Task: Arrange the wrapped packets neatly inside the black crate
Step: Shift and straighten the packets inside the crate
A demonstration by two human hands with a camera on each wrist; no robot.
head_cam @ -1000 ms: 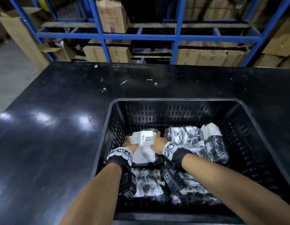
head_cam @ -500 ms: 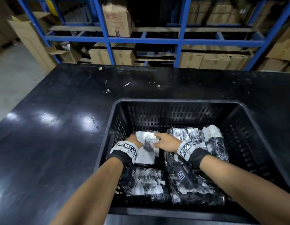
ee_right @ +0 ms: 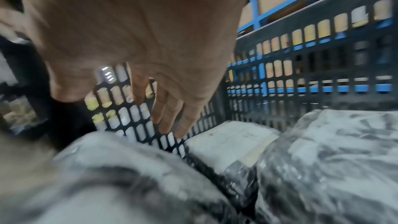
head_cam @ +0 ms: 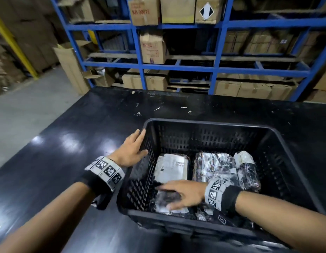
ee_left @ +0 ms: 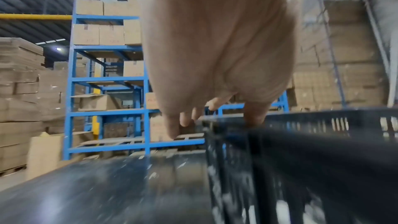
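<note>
The black crate (head_cam: 204, 123) stands on the black table and holds several wrapped packets. At the far left lies a white-labelled packet (head_cam: 172, 168), beside it a shiny packet (head_cam: 213, 167), and at the right a rolled packet (head_cam: 247, 172). My right hand (head_cam: 176, 196) is inside the crate, its straight, spread fingers over the near-left packet (head_cam: 169, 208). My left hand (head_cam: 134, 145) is at the crate's left wall, fingers straight along the outside and thumb at the rim. The left wrist view shows the thumb (ee_left: 256, 117) on the crate rim (ee_left: 323, 118). The right wrist view shows spread fingers (ee_right: 170, 117) above the packets (ee_right: 232, 142).
The black table (head_cam: 67, 161) stretches left of and beyond the crate, with small white scraps (head_cam: 157, 108) near its far edge. Blue shelving (head_cam: 176, 67) full of cardboard boxes stands behind the table. Grey floor (head_cam: 21, 115) lies to the left.
My left hand has let go of the white-labelled packet and moved out to the crate's left wall. My right hand has drawn back over the near-left packet. The view has tilted up.
</note>
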